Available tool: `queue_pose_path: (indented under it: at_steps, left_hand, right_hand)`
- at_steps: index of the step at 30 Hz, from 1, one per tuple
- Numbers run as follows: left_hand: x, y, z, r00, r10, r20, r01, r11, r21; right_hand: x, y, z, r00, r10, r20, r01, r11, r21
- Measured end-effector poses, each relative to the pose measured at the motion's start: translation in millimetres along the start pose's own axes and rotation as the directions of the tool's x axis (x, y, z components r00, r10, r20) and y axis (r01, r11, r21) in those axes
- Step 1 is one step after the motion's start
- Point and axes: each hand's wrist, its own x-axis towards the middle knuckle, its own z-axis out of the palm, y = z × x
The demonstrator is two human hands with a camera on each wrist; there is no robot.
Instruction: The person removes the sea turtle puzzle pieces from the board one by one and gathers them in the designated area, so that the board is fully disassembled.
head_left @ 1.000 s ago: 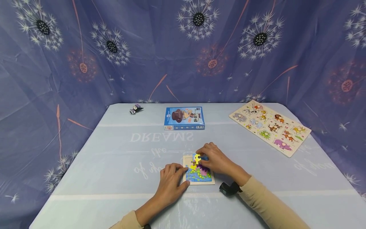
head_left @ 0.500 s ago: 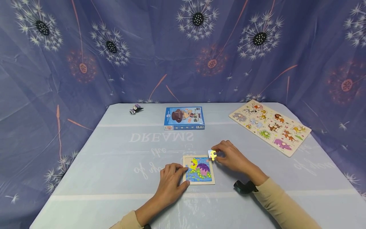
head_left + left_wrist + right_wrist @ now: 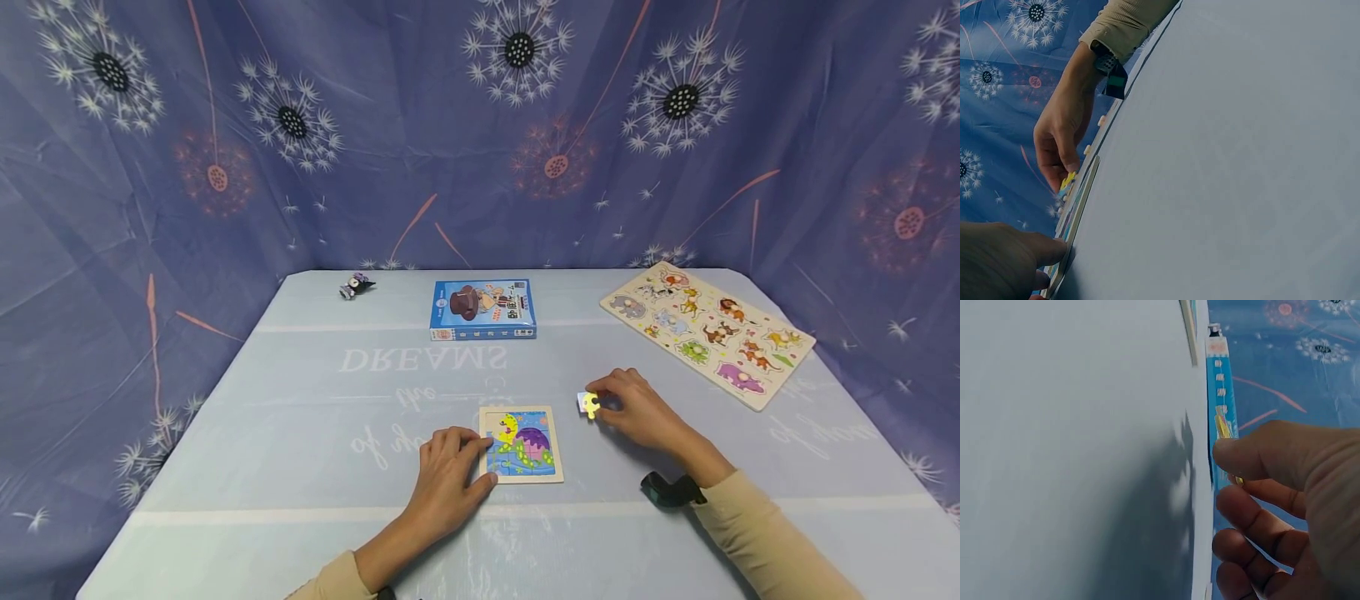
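The right hand (image 3: pixel 637 410) has thumb and fingertips clamped on a yellow puzzle piece (image 3: pixel 591 406), which I see at its left side, over the worktop (image 3: pixel 300 483). The left hand (image 3: pixel 448 477), thumb and forefinger apart, rests on the left edge of the framed puzzle (image 3: pixel 528 454), which I find between both hands. Well ahead of them I have a blue box (image 3: pixel 483 304); beyond the right hand, to its right, lies a wooden animal board (image 3: pixel 708 332)
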Motion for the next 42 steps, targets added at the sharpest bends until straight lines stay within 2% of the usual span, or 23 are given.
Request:
queue_pose_path:
  at_steps: [15, 28, 42]
  left_hand:
    - [-0.1, 0.4, -0.7, 1.000, -0.001, -0.004, 0.001, 1.000, -0.007]
    - [0.5, 0.7, -1.6, 1.000, 0.004, -0.006, -0.004, 1.000, -0.012]
    - [1.1, 1.9, -2.1, 1.000, -0.007, 0.002, 0.007, 1.000, -0.024]
  right_hand:
    - [-5.5, 23.0, -4.7, 0.997, 0.077, 0.029, -0.078, 0.997, 0.015]
    - [-3.4, 26.9, -6.0, 0.993, 0.102, 0.054, -0.104, 0.994, 0.026]
    - [-4.1, 22.2, -6.2, 0.994, 0.097, 0.040, -0.099, 0.994, 0.047]
